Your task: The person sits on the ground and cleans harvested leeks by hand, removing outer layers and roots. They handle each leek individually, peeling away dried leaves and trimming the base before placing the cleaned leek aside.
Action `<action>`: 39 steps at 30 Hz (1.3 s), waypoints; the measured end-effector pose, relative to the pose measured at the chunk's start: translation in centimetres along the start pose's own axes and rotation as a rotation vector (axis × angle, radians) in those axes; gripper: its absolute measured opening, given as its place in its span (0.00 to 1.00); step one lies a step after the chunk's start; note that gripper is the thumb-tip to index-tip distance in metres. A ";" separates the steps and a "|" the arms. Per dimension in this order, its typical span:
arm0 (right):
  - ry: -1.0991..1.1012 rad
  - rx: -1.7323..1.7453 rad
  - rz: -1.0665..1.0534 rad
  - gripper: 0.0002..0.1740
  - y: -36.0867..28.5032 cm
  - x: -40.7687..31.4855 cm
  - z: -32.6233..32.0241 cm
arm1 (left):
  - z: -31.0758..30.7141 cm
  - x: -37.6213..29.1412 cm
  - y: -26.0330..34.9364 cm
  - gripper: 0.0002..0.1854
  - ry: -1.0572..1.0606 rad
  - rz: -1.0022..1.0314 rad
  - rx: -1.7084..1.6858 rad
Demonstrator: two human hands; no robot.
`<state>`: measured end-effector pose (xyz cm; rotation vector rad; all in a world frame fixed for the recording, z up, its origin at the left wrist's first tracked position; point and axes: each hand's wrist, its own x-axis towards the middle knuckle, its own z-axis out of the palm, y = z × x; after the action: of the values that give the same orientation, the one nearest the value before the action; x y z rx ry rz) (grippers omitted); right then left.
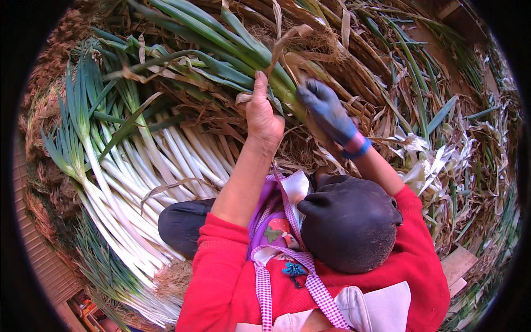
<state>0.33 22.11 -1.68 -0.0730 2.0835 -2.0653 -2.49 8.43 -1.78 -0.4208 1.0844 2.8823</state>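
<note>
A thick long green onion (283,92) slants across in front of me, its green leaves running to the upper left. My bare left hand (264,113) grips it from below, thumb up along the stalk where the leaves begin. In a blue-grey glove, my right hand (325,108) curls its fingers around the paler part of the same stalk, slightly blurred. Dry brown outer leaves (286,45) stick out between the two hands. The stalk's lower end is partly hidden by the glove. To the left lie cleaned long green onions (120,195) with white stems, roots towards me.
Uncleaned onions with brown husks and roots (332,45) are heaped beyond my hands. Peeled leaf scraps (431,162) cover the right side. My dark-covered knees (348,224) rise close below my arms. More onions (137,286) lie at the lower left, near a slatted surface (45,249).
</note>
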 end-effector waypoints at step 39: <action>0.002 -0.346 -0.184 0.19 4.3 -2.8 0.9 | -5.6 -1.2 3.1 0.34 -0.128 -0.243 0.276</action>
<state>3.66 21.78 -5.65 -0.3256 2.4957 -1.7690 -0.40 2.53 -3.47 -0.3227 1.2846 2.4688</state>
